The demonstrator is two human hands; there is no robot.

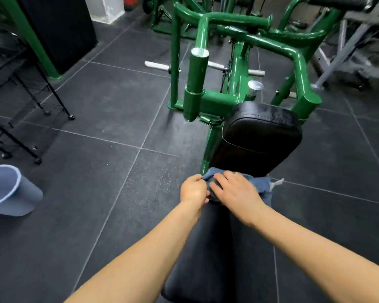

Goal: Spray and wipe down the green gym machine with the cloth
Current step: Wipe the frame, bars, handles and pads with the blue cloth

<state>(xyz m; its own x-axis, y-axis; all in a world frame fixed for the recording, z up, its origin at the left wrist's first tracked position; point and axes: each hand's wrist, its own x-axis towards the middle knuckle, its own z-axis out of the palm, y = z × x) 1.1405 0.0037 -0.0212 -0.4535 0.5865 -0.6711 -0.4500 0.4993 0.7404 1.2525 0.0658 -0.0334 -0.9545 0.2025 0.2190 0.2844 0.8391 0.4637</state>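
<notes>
- Head view: both hands meet over a blue-grey cloth (pixel 262 185) that lies bunched on the far end of a long black padded seat (pixel 217 248), just below the upright black back pad (pixel 260 136).
- The left hand (pixel 194 190) sits at the cloth's left edge, its fingers curled inward and pinching a fold of the fabric, so this grip is closed on the cloth.
- The right hand (pixel 234 191) lies on top of the cloth, fingers bent over the bunched middle and gripping it; the rest of the cloth spreads out to the right of this hand, with a pale frayed corner hanging off the seat's right side.
- The two hands touch or nearly touch at the fold between them.
- The green gym machine (pixel 245 38) rises just beyond the cloth: glossy green tubes, two upright green posts with silver caps, and pale horizontal pegs behind.
- A light blue bucket (pixel 9 191) stands well apart at the left edge on the dark tiled floor (pixel 109 119); its inside shows only blue wall, and the bottom is out of view.
- A black wire rack on casters (pixel 31 95) stands behind the bucket.
</notes>
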